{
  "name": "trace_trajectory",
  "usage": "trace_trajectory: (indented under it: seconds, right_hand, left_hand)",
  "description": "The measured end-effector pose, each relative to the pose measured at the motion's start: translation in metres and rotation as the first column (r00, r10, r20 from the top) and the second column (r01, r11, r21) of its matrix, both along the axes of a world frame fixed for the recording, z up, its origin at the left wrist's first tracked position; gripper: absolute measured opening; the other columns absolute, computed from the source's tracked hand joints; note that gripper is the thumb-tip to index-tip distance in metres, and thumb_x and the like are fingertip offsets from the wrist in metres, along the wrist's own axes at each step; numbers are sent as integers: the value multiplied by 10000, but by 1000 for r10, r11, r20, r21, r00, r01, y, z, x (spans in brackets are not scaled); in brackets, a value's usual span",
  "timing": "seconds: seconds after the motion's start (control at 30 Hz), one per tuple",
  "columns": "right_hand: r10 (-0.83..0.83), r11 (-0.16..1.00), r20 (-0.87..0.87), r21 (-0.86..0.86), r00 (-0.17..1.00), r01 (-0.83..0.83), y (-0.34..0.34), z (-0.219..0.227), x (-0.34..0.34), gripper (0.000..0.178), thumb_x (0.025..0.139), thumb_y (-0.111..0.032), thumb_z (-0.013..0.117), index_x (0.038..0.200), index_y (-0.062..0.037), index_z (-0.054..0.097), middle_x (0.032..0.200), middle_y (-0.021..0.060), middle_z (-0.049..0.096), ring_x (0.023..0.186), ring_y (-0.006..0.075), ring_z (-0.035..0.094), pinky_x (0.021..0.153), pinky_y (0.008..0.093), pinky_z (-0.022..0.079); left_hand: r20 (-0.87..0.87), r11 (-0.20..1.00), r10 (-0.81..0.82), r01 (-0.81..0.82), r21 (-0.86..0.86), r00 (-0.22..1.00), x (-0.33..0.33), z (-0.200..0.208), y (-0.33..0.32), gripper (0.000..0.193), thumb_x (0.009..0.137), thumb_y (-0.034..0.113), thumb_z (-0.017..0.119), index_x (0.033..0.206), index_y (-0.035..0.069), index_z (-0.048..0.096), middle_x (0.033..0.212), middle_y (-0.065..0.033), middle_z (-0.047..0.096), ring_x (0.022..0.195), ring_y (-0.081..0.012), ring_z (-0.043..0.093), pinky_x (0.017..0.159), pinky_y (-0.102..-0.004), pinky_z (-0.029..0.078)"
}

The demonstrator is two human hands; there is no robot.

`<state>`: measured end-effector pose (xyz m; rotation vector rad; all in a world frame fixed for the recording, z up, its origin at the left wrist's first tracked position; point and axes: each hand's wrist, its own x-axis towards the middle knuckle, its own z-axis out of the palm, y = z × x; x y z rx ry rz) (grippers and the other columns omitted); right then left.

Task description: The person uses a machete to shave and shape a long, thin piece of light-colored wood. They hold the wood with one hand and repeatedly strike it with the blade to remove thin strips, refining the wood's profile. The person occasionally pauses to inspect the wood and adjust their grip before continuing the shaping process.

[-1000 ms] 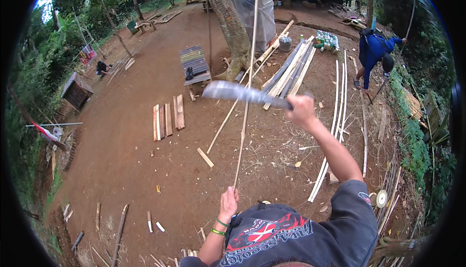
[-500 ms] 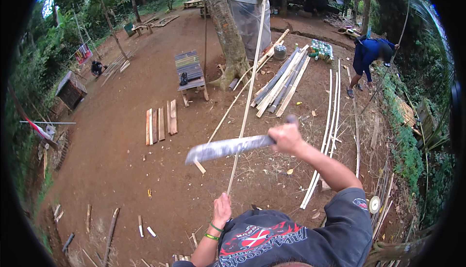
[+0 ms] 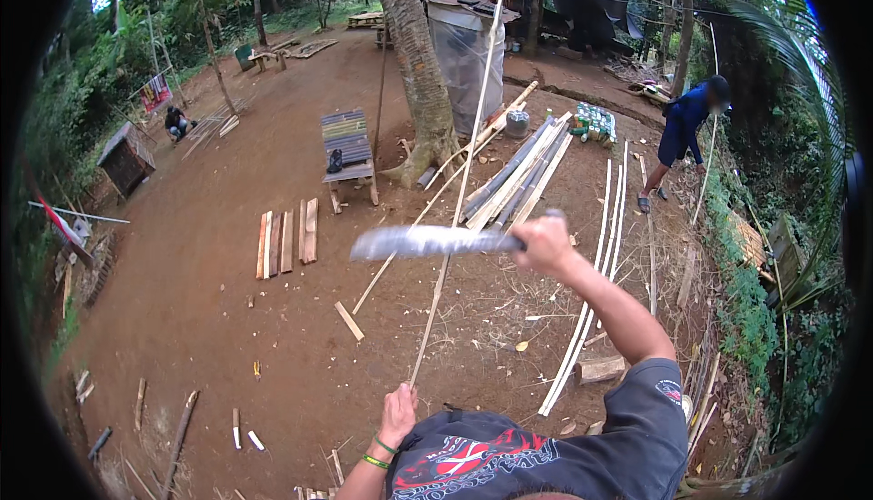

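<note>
Bare brown ground (image 3: 182, 318) spreads all round, with a leaning tree trunk (image 3: 414, 64) beyond the work. A pile of split bamboo (image 3: 523, 177) lies near its foot, and a person in blue (image 3: 687, 127) stoops off to the right. Short boards (image 3: 286, 238) lie side by side to the left.

The long pale strip (image 3: 475, 127) is held in front of the wearer, its lower end by the body and its far end pointing up past the trunk. The machete (image 3: 427, 242) lies across it in the view — blurred, so I cannot tell whether the blade touches the strip or hangs above it.

The right hand (image 3: 546, 247) is closed round the machete handle, arm reaching forward; the left hand (image 3: 398, 415) is closed round the strip's lower end.

The step in hand looks like working the strip with the blade. The next move calls for a firm left hold — and a stroke kept clear of those fingers.
</note>
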<state>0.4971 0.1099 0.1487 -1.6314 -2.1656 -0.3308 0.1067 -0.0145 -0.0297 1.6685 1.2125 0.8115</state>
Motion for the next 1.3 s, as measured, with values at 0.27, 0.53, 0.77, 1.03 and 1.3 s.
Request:
trace_trajectory:
  seconds: [0.27, 0.53, 0.77, 1.03, 1.3]
  right_hand:
    - [-275, 961, -182, -18, 944, 277, 14, 28, 47, 154, 806, -216, 656, 703, -105, 626, 528, 52, 585, 433, 186, 578, 475, 383, 505]
    - [-63, 997, 77, 58, 995, 59, 41, 14, 55, 141, 787, -228, 644, 721, -106, 625, 627, 58, 637, 534, 217, 635, 550, 390, 538]
    - [-703, 623, -386, 70, 597, 779, 123, 111, 185, 326, 807, -295, 623, 887, 3, 731, 859, 266, 701, 865, 390, 704, 795, 466, 546]
    - [-311, 892, -859, -115, 407, 438, 142, -58, 99, 285, 851, -218, 699, 678, -5, 618, 554, -35, 495, 525, 65, 425, 490, 304, 316]
    - [-345, 922, -812, -198, 472, 333, 107, -167, -23, 320, 892, -192, 685, 661, -3, 569, 505, -26, 459, 473, 59, 394, 440, 299, 256]
  left_hand:
    - [31, 998, -8, 9, -58, 999, 15, -8, 1, 607, 1061, 422, 237, 659, 29, 465, 520, -41, 430, 484, -168, 425, 494, -361, 352]
    - [21, 998, -50, 51, -40, 999, 4, -5, 16, 588, 1057, 400, 223, 649, 35, 435, 522, -67, 422, 474, -212, 432, 507, -386, 358]
    - [-24, 977, -81, 75, -201, 996, -25, -36, 59, 605, 1057, 428, 245, 717, 19, 533, 550, -73, 499, 518, -212, 500, 531, -374, 405]
    - [303, 840, -128, 265, -473, 944, -30, -72, 143, 547, 1040, 552, 337, 828, 82, 518, 628, 43, 429, 546, -81, 394, 510, -244, 351]
    - [334, 849, -132, 281, -447, 933, 1, -42, 230, 579, 1054, 520, 319, 909, 43, 614, 591, 33, 467, 525, -72, 448, 492, -245, 389]
